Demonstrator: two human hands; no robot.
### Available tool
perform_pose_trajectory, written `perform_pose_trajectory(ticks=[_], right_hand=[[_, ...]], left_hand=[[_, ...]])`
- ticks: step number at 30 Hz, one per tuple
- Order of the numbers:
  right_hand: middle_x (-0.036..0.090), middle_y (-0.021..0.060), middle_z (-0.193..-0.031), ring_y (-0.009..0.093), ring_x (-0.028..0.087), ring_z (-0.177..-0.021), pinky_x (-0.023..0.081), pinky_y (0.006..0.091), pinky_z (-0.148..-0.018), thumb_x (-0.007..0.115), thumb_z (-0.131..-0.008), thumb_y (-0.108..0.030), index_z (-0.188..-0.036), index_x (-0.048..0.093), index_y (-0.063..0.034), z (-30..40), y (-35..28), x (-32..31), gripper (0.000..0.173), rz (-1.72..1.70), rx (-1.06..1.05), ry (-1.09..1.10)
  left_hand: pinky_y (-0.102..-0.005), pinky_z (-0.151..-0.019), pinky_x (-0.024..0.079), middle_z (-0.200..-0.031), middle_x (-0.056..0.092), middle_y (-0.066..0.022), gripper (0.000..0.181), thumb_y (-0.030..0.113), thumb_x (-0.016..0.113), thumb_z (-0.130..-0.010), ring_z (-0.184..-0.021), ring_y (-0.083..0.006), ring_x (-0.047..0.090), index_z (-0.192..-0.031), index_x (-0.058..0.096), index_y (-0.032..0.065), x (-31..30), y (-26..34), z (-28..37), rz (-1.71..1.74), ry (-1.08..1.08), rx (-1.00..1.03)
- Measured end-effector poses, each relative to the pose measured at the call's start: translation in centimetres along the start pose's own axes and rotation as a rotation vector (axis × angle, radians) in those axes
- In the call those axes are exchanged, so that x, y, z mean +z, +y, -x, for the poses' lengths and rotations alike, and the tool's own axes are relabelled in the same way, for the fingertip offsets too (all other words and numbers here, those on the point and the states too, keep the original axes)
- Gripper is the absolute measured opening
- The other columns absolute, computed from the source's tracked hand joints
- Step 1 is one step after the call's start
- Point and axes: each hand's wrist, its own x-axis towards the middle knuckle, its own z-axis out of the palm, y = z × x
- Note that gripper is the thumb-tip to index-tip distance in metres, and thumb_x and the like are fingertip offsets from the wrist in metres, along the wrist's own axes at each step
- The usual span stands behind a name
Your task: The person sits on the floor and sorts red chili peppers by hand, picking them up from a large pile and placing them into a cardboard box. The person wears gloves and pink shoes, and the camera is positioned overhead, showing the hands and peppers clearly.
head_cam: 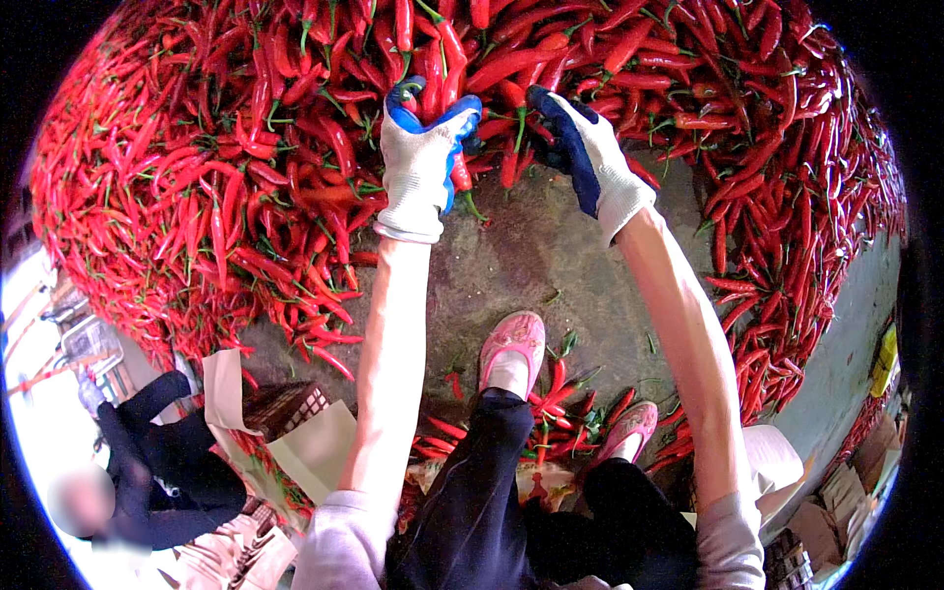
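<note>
A great heap of fresh red chili peppers (199,169) with green stems curves around in front of me. My left hand (424,147), in a white knit glove with blue coated fingers, is closed around several red chili peppers (435,77) at the heap's near edge. Another chili pepper (461,173) sticks out below its blue-coated side. My right hand (586,151), gloved alike, reaches into the edge of the heap. Its fingers curve toward a chili pepper with a long green stem (521,125); whether it grips anything is hidden.
Loose chili peppers (557,413) lie on the concrete floor (501,258) around my pink shoes (512,346). At lower left, a person in dark clothes (177,450) sits near a brown plastic crate (287,405) and paper sheets (317,450). More crates (789,564) stand at lower right.
</note>
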Motion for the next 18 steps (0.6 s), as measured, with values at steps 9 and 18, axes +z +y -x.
perform_pose_trajectory(ticks=[9, 18], right_hand=[[0.058, 0.0032, -0.119, 0.017, 0.06, -0.096, 0.05, 0.0323, -0.085, 0.05, -0.094, -0.026, -0.127, 0.051, -0.0101, -1.3, 1.3, 1.7, 0.036, -0.312, 0.042, -0.111], [0.055, -0.0012, -0.075, 0.009, 0.05, -0.064, 0.041, 0.025, -0.056, 0.061, -0.086, -0.038, -0.1, 0.056, -0.0061, 1.8, 3.5, -1.2, 0.035, -0.074, 0.057, 0.145]], left_hand=[[-0.0238, -0.061, 0.049, -0.09, 0.064, -0.0038, 0.056, 0.0, 0.078, -0.067, -0.068, -0.0083, 0.057, -0.117, 0.052, 0.0028, -1.7, -0.3, -0.9, -0.136, -0.244, -0.141], [-0.025, -0.065, 0.051, -0.092, 0.063, -0.0022, 0.051, -0.004, 0.072, -0.072, -0.073, -0.0097, 0.058, -0.118, 0.052, 0.0032, -0.2, -0.9, 3.9, -0.189, -0.377, -0.304]])
